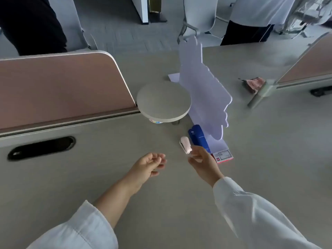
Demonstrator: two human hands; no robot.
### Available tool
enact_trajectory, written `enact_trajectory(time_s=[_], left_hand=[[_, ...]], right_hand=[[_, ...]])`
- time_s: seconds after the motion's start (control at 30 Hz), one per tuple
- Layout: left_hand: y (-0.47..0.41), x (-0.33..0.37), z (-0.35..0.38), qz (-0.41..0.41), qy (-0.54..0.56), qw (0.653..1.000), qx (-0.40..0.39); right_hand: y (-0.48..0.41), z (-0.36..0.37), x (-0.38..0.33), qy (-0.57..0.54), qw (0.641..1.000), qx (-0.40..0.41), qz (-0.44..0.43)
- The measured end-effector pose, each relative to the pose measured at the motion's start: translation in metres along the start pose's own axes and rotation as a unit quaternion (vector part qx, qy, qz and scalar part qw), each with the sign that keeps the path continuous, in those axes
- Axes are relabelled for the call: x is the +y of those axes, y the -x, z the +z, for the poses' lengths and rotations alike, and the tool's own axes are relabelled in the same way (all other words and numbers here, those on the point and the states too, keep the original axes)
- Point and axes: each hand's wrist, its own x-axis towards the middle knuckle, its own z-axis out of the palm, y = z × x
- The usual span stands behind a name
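my sleeves: loose white fabric on both forearms, the left one pushed up towards the elbow.
left hand [150, 165]: i see it above the pale grey desk top [89, 186], fingers loosely curled, holding nothing.
right hand [202, 162]: fingers slightly bent and a little apart, the tips at the near end of the small pale pink stapler [186, 144]; i cannot tell whether they touch it.
pink stapler: lies flat on the desk, just left of the blue stapler [198, 138].
blue stapler: its near end is hidden behind my right hand; just beside it on the right lies a flat white pack with a red label [222, 156].
black oval slot [42, 148]: set into the desk at far left; too dark for me to see what is in it.
round grey shelf [163, 101]: raised on a short leg, with a small colourful thing under it, mostly hidden.
lilac cut-out board [203, 90]: stands upright on the pack, behind the staplers.
pinkish-brown partition [62, 87]: stands upright along the left edge.
crumpled pink cloth [253, 83]: far right, well apart.
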Motion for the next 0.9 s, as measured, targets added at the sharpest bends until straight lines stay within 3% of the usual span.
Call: enact_trajectory(time_s=[0.13,0.27,0.33,0.4,0.57,0.73,0.9], left_hand=[[-0.012,-0.011,-0.009,-0.005,-0.035,0.999,0.01],[-0.021,-0.023,-0.019,-0.008,-0.065,0.998,0.0],[-0.024,-0.027,-0.023,-0.01,-0.079,0.997,0.003],[-0.023,-0.028,-0.026,-0.001,-0.114,0.993,0.02],[-0.007,-0.025,-0.032,0.076,-0.266,0.959,0.064],[0.038,-0.012,-0.034,0.147,-0.29,0.944,0.061],[0.095,-0.015,-0.057,0.271,-0.298,0.913,0.066]], right_hand=[[-0.037,0.011,-0.011,0.149,0.987,0.05,-0.029],[-0.055,0.024,-0.016,0.203,0.976,0.072,0.007],[-0.055,0.029,-0.014,0.201,0.975,0.091,-0.007],[-0.046,0.035,-0.01,0.181,0.981,0.061,-0.039],[-0.005,0.05,-0.024,0.149,0.971,-0.043,-0.18],[0.046,0.061,-0.05,0.176,0.946,-0.049,-0.266],[0.092,0.074,-0.07,0.21,0.912,-0.024,-0.352]])
